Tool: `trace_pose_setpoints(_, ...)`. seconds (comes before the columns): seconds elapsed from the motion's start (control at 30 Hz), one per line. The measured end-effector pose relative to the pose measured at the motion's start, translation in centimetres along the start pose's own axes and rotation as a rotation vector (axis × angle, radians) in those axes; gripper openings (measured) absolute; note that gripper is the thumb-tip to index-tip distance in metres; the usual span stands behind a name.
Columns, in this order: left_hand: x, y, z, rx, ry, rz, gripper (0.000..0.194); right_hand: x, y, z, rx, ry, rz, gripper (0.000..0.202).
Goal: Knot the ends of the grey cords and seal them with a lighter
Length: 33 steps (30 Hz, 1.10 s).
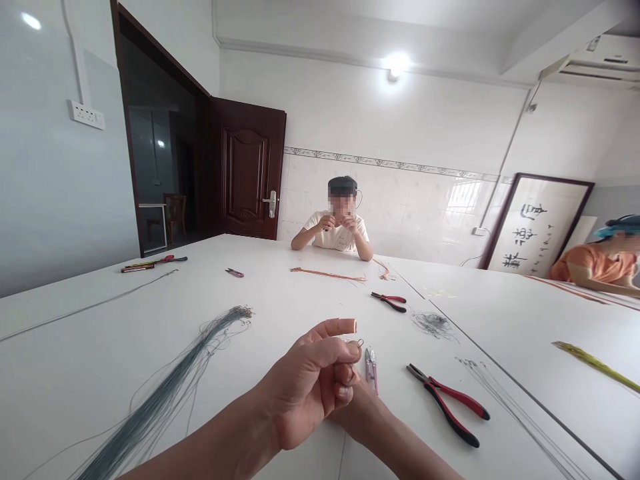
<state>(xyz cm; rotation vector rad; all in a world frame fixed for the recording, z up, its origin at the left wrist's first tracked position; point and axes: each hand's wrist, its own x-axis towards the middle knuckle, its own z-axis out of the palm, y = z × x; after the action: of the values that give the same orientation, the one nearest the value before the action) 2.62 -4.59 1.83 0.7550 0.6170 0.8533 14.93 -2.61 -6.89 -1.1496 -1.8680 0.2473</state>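
The left hand [300,380] is over the white tabletop [280,287], and its thumb [333,352] is pressed closed on a small wire loop [361,342], whose bend comes out just at the tip. One of its fingers [343,325] stands out straight above this thumb, while others are curled in. The right hand [353,403] is crossed behind the left one and mostly covered by it, so I cannot tell how far its fingers are open or whether they have hold of something. Just beside the fingers, to the right, lie the pink snips [371,375]; farther right are the red and black pliers [440,392], and then some loose strands [506,395] with hooked ends. To the left of the fingers lies a thick bundle of grey strands [175,390]. Beyond the fingers, toward the right, are the second pliers [395,299] and a grey tangle [433,325]. Straight beyond the fingers, an orange bundle [330,274] lies before a person [337,239] at the far edge, with both hands raised.
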Motion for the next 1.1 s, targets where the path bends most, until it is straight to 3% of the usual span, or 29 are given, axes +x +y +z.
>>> trace_pose_setpoints(0.2, 0.2, 0.1, -0.1, 0.007, -0.005, 0.084, 0.034, 1.2, -0.1, -2.2, 0.138, 0.022, 0.130, 0.005)
trace_pose_setpoints(0.43, 0.5, 0.0, -0.4, 0.026, 0.042, 0.159, 0.042, 1.8, -3.7, -6.1, 0.462, 0.202, 0.182, 0.021)
trace_pose_setpoints(1.1, 0.8, -0.5, -0.3, 0.139, 0.021, 0.170, 0.047, 0.8, -5.4, -6.5, 0.511, 0.217, 0.154, 0.023)
